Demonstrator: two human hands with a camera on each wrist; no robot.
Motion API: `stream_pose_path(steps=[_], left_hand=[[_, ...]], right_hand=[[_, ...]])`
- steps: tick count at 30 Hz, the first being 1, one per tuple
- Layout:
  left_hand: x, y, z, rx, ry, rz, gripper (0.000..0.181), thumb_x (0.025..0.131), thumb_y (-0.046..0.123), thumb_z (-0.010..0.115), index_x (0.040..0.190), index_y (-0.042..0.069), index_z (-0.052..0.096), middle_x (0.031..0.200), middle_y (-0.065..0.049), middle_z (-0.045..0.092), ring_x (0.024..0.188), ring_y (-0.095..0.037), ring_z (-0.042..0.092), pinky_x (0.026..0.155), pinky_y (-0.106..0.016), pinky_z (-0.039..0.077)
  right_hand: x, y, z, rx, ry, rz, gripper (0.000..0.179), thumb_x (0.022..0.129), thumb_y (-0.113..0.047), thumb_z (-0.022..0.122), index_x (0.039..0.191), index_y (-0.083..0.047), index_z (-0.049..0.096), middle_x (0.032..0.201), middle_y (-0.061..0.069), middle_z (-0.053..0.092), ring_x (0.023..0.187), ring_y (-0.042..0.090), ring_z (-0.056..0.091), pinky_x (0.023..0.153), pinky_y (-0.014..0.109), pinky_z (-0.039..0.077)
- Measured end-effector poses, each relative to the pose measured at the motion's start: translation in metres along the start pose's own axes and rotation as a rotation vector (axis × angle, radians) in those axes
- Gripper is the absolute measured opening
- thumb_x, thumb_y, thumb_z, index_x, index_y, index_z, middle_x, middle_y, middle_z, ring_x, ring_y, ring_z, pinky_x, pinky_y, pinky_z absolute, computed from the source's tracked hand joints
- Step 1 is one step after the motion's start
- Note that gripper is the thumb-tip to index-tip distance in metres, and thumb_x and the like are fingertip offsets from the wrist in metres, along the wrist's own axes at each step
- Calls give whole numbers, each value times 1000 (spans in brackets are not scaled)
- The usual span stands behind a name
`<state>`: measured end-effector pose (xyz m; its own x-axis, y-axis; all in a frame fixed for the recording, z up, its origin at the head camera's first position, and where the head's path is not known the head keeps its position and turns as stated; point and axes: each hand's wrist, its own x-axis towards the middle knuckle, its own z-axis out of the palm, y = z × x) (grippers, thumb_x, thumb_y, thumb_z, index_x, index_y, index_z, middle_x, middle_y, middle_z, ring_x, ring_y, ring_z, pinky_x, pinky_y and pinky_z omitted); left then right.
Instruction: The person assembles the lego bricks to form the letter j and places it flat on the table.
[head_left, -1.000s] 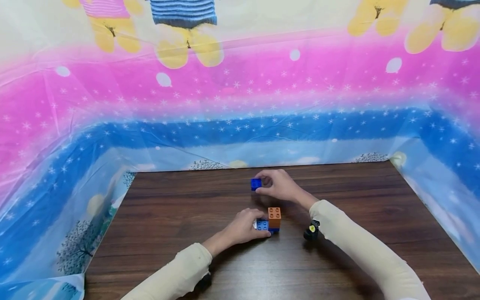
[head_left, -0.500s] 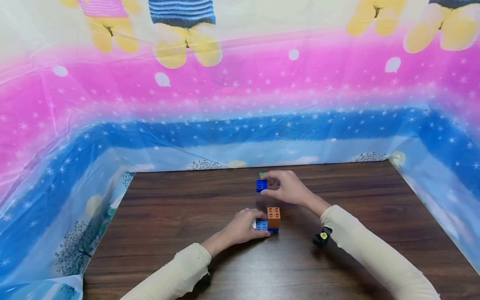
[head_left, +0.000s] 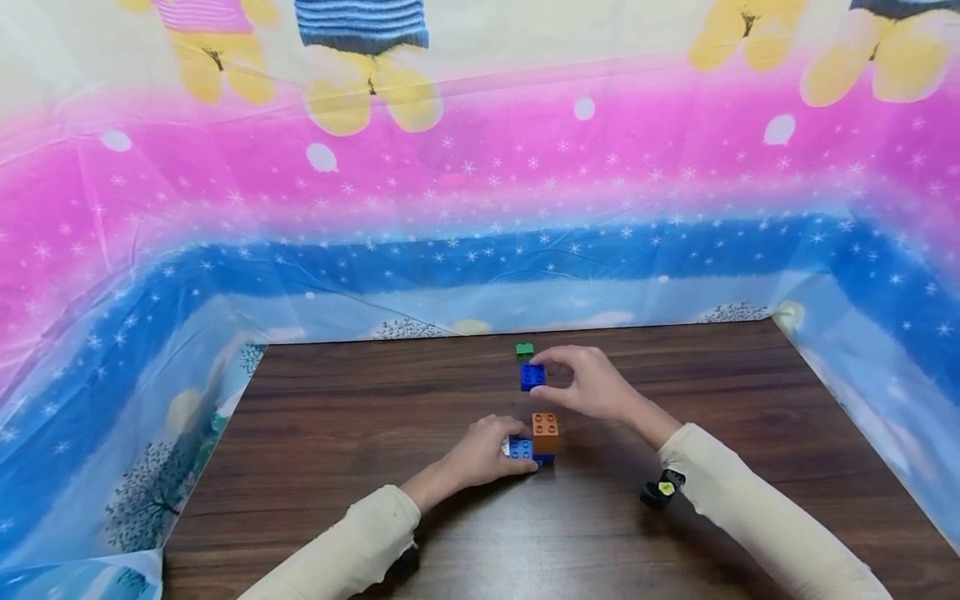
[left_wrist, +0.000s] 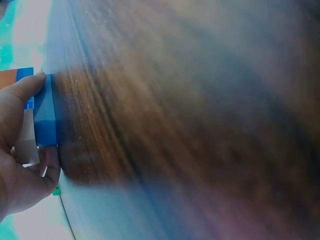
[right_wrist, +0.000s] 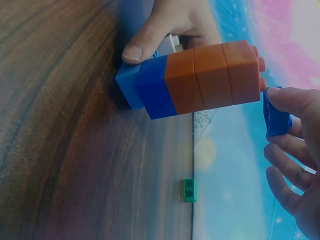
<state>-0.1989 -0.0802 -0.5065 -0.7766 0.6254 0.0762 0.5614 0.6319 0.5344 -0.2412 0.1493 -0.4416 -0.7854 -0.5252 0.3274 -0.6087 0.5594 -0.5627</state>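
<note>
My left hand (head_left: 480, 450) grips the light blue toy brick (head_left: 521, 449) at the base of a brick stack, thumb on the near side, fingers on the far side. On that base, the right wrist view shows a dark blue brick (right_wrist: 156, 89) carrying several stacked orange bricks (right_wrist: 212, 77), studs uppermost. Part of a white brick (left_wrist: 26, 140) shows beside my left palm. Between thumb and fingertips, my right hand (head_left: 592, 383) pinches a second dark blue brick (head_left: 532, 377), held beyond the stack in the head view and close to the top orange studs in the right wrist view.
A green brick (head_left: 524, 350) lies near the far edge of the dark wooden table (head_left: 360, 392). Patterned pink and blue cloth (head_left: 480, 250) hangs behind and along the sides. A small black device (head_left: 662, 490) is strapped at my right wrist.
My right hand has moved right and slightly nearer with the dark blue brick, so the green brick behind has come into view. The left hand keeps its grip on the base.
</note>
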Motion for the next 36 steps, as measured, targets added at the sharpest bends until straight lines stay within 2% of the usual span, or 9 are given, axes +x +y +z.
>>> stream_pose_path(steps=[4, 11, 15, 24, 32, 36], left_hand=[[0, 0, 0, 11, 2, 1, 44, 88, 43, 79, 119, 12, 72, 108, 1, 72, 89, -8, 59, 81, -30, 50], [2, -2, 2, 14, 13, 17, 38, 87, 44, 80, 111, 16, 73, 96, 7, 69, 78, -5, 53, 70, -25, 44], [2, -3, 2, 2, 15, 21, 39, 88, 43, 80, 115, 16, 73, 101, 6, 71, 82, -4, 56, 72, -25, 45], [2, -2, 2, -11, 6, 13, 42, 89, 42, 79, 120, 15, 73, 108, 4, 73, 89, -6, 59, 77, -26, 48], [0, -1, 1, -25, 6, 7, 40, 89, 40, 80, 120, 15, 73, 109, 4, 73, 93, -8, 62, 81, -27, 50], [0, 0, 1, -35, 5, 14, 40, 89, 39, 80, 120, 14, 73, 108, 3, 73, 90, -7, 61, 76, -24, 50]], right_hand=[[-8, -4, -3, -14, 5, -4, 43, 90, -32, 81, 127, -12, 70, 118, 5, 72, 106, 28, 70, 87, 47, 57], [-22, -10, -7, -49, 27, -11, 42, 89, -34, 82, 124, -14, 71, 117, 2, 72, 105, 23, 70, 88, 45, 56], [-29, -15, -9, -51, 39, -24, 42, 88, -33, 83, 124, -16, 71, 115, 0, 73, 100, 17, 70, 85, 41, 58], [-41, -22, -8, -68, 44, -44, 41, 87, -32, 83, 124, -17, 71, 113, -2, 73, 100, 15, 67, 83, 40, 57], [-46, -23, -4, -79, 55, -77, 41, 86, -32, 84, 122, -16, 73, 112, -2, 73, 100, 17, 68, 82, 41, 57], [-49, -23, -2, -66, 53, -82, 41, 86, -30, 85, 122, -17, 73, 111, -1, 73, 99, 20, 69, 81, 43, 58]])
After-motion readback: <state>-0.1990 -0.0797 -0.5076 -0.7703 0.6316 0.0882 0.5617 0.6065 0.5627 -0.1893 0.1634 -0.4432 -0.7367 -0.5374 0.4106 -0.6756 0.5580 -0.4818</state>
